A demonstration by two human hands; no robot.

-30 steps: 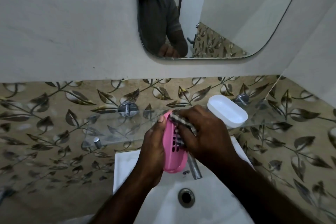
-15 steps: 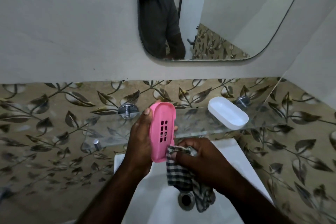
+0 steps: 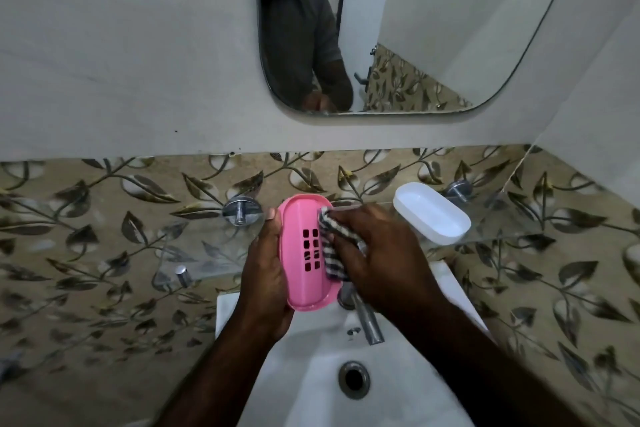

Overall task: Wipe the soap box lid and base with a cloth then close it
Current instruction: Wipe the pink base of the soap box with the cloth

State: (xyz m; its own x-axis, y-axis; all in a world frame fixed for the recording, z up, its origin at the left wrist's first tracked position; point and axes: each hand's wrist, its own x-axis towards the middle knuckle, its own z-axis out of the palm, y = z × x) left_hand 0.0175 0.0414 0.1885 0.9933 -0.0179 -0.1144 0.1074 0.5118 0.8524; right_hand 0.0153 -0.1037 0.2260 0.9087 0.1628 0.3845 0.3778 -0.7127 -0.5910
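Note:
My left hand (image 3: 266, 274) grips the pink soap box base (image 3: 301, 260) along its left edge and holds it upright over the basin, its slotted inside facing me. With my right hand (image 3: 381, 253) I press a black-and-white checked cloth (image 3: 334, 246) against the right half of the base's inside. The cloth is bunched under my fingers and covers the base's right rim. The white soap box lid (image 3: 431, 213) lies hollow side up on the glass shelf (image 3: 207, 253), to the right of my hands.
A white wash basin (image 3: 311, 374) with a drain (image 3: 354, 380) lies below my hands, and a chrome tap (image 3: 369, 321) sticks out under the right hand. A mirror (image 3: 415, 28) hangs on the wall above. Leaf-patterned tiles cover the wall behind the shelf.
My right hand has come up from below the base with the cloth and now presses it onto the base's inside. The left hand keeps holding the base, now a little lower.

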